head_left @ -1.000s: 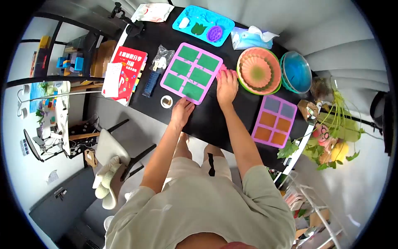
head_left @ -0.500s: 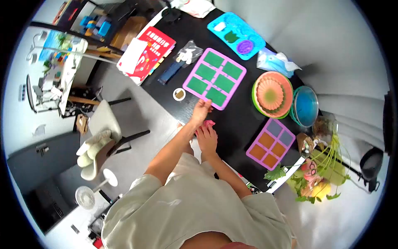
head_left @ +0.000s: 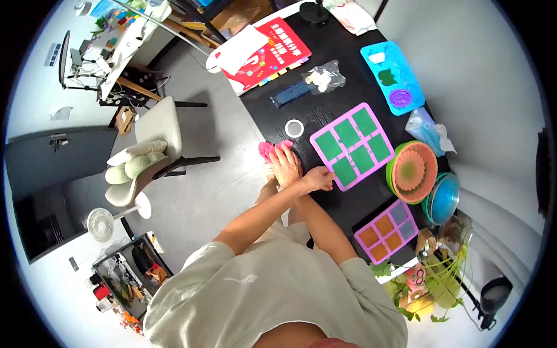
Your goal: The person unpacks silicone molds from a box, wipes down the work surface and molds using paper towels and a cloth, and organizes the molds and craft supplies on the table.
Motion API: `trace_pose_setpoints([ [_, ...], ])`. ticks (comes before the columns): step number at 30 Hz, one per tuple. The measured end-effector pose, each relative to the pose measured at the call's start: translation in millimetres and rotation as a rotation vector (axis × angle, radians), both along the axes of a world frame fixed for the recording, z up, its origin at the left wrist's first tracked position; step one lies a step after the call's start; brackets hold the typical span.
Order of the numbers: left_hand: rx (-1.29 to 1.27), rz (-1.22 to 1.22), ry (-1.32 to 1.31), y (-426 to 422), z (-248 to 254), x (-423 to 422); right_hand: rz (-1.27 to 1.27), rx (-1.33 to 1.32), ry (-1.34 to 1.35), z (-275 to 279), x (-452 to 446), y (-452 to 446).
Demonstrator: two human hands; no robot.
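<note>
My forearms cross in front of the black table. My right hand presses on a bunched pink cloth at the table's near edge, its fingers together over the cloth. My left hand has its fingertips closed on the lower corner of a pink-purple six-cell mould whose cells look green. Just above the cloth lies a small round white-rimmed item. A second six-cell mould, with orange-brown and grey cells, lies at the lower right.
Beyond the green mould are a blue tray, a tissue pack, nested pink and green bowls and a blue bowl. A red book, a dark blue strip and a clear bag occupy the upper left.
The view has turned. My right hand has moved with the pink cloth from between the green mould and the bowls to the near edge, passing under my left forearm. My left hand stays at the mould's corner.
</note>
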State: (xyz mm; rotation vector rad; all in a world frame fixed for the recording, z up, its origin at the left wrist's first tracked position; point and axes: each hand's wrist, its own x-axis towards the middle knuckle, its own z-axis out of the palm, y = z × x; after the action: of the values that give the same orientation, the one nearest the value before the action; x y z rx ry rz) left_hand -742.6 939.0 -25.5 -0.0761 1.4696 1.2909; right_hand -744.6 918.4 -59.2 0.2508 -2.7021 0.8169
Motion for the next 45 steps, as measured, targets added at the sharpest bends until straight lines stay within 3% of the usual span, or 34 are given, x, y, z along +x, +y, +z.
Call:
trace_pose_setpoints([
  [3, -0.189, -0.209, -0.034, -16.9, 57.8, -36.7, 0.022, -0.007, -0.075, 7.0, -31.7, -10.2],
  [4, -0.097, -0.115, 0.155, -26.4, 58.1, -46.8, 0.031, 0.000, -0.083, 9.2, -40.3, -11.5],
  [5, -0.383, -0.159, 0.708, -31.6, 58.2, -56.6, 0.071, 0.060, -0.156, 12.0, -46.7, -10.9],
  [6, -0.489, -0.112, 0.910, -36.4, 59.3, -73.5, 0.084, 0.036, -0.172, -17.7, -54.9, -19.4],
  [7, -0.620, -0.056, 1.100, -41.2, 59.8, -90.4, 0.064, 0.693, -0.067, -40.0, -68.7, -27.6],
  [8, -0.571, 0.081, 0.936, -46.9, 55.0, -116.0, 0.027, 0.587, -0.050, -40.3, -77.1, -33.2],
  [10, -0.509, 0.032, 1.175, -57.0, 53.5, -165.7, -0.042, 0.264, 0.033, -19.4, -97.7, -36.5],
  [13, -0.583, -0.123, 1.432, -54.2, 33.2, -207.5, 0.056, 0.018, 0.052, -7.0, -119.3, -33.2],
  [18, -0.595, -0.336, 1.281, -42.6, 24.3, -232.5, 0.084, 0.106, -0.049, 12.2, -153.2, -31.8],
  [22, -0.530, -0.440, 1.491, -34.9, 42.4, -225.4, 0.003, 0.077, 0.131, -12.0, -172.2, -38.0],
  [24, -0.615, -0.523, 1.526, -36.4, 56.4, -224.3, -0.014, 0.061, 0.143, -21.9, -181.3, -37.8],
  [25, -0.735, -0.520, 1.533, -37.2, 74.1, -221.3, -0.068, -0.053, 0.004, -31.2, -186.1, -40.3],
  [27, -0.900, -0.462, 1.457, -45.3, 87.0, -222.6, -0.146, -0.203, -0.178, -27.3, -190.3, -34.5],
  [28, -0.754, -0.474, 1.433, -64.3, 69.0, -236.3, -0.157, -0.241, -0.229, -13.4, -189.7, -25.0],
  [30, -0.614, -0.336, 1.308, -78.1, 98.9, -254.5, -0.272, -0.179, -0.145, -9.6, -198.6, -12.7],
  [32, -0.396, -0.178, 1.281, -90.3, 89.4, -282.2, -0.226, 0.132, -0.151, 17.0, -198.9, 10.9],
  [34, -0.422, -0.117, 1.270, -89.6, 86.3, -304.4, -0.369, 0.051, 0.040, 21.9, -212.6, 26.2],
  [37, -0.475, 0.019, 1.352, -80.2, 68.6, -333.8, -0.501, 0.103, 0.002, 24.3, -223.4, 60.1],
  [45, -0.633, -0.012, 1.431, -84.3, 21.0, -346.6, -0.866, 0.236, -0.082, 16.4, -270.8, 118.7],
])
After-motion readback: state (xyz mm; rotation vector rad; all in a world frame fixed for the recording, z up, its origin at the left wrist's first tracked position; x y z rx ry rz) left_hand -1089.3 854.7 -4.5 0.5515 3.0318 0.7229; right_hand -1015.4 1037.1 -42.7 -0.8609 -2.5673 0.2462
